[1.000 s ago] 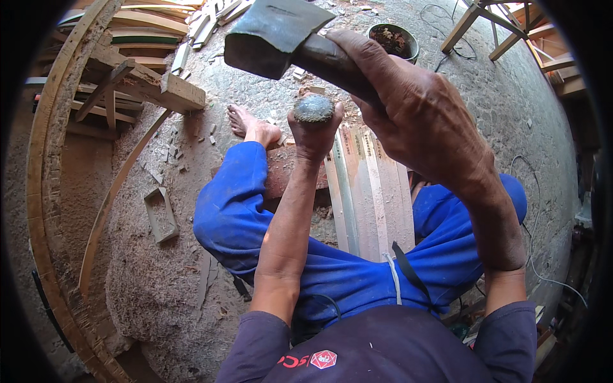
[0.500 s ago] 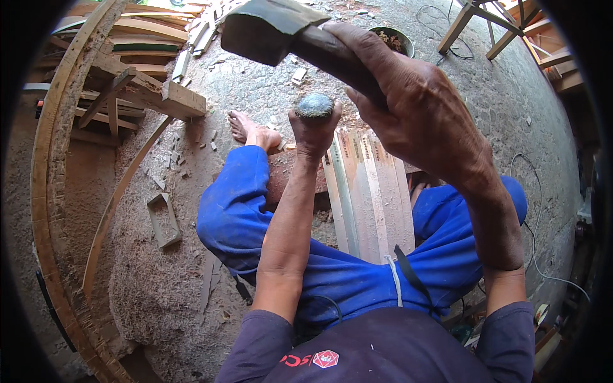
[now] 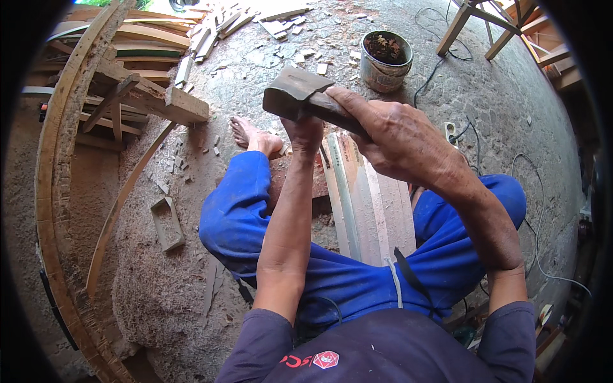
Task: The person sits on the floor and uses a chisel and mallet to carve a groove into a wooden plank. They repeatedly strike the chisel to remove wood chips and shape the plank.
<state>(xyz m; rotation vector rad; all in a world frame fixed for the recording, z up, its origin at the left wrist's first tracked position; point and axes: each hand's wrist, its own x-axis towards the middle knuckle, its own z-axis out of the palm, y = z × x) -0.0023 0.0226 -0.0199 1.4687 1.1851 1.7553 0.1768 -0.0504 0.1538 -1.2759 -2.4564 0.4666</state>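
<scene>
My right hand (image 3: 400,137) grips the dark handle of a heavy steel axe-like head (image 3: 297,89), held level above my left hand. My left hand (image 3: 305,135) is closed round an upright tool, whose rounded top is now hidden under the axe head; I cannot tell whether they touch. Below my hands, a stack of pale wooden strips (image 3: 364,210) lies between my legs on a reddish wooden block (image 3: 284,182).
A curved timber frame (image 3: 54,191) with stacked wood (image 3: 150,35) stands on the left. A metal bucket (image 3: 385,70), offcuts (image 3: 223,29), a wooden trestle (image 3: 479,25), a power socket (image 3: 451,134) with cords and a small oblong box (image 3: 167,223) are on the gritty floor.
The axe head has come down from high in front onto or just above the tool top in my left hand, hiding it. My right hand has lowered with it.
</scene>
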